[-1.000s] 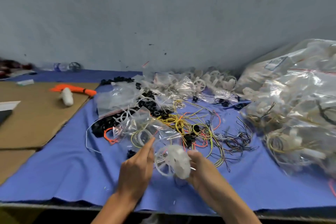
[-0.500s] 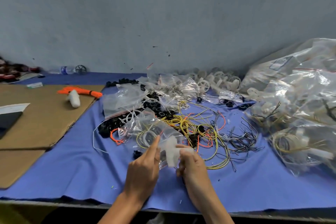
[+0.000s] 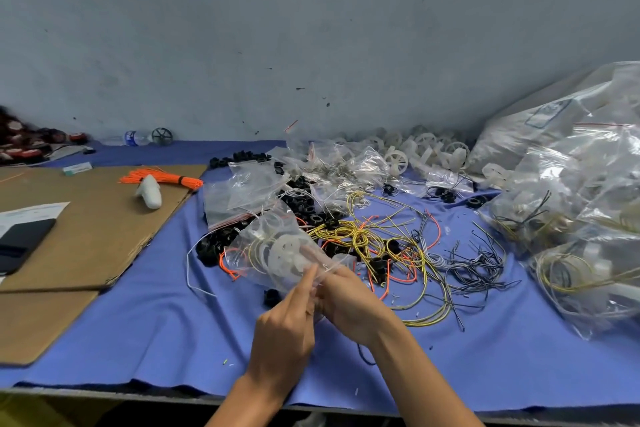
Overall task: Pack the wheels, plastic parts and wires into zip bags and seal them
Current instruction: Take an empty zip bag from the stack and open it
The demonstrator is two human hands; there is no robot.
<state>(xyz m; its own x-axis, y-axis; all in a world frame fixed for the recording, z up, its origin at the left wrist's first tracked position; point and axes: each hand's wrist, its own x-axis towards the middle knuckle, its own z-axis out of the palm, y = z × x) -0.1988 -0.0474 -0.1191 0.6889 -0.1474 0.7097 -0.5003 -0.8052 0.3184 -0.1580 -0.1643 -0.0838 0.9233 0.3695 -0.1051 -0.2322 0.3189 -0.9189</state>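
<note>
A clear zip bag lies over the blue cloth, holding a white plastic wheel and coiled yellow wire. My left hand pinches the bag's near edge, index finger stretched along it. My right hand grips the same edge from the right. Loose yellow, orange and black wires spread to the right of the bag. Black ring parts and white wheels lie behind it.
A heap of filled clear bags occupies the right side. Empty zip bags lie behind the held one. Brown cardboard covers the left, with an orange wire bundle, a white part and a black phone.
The white wheel has gone from my right hand into the bag. Both hands have come together at the bag's near edge.
</note>
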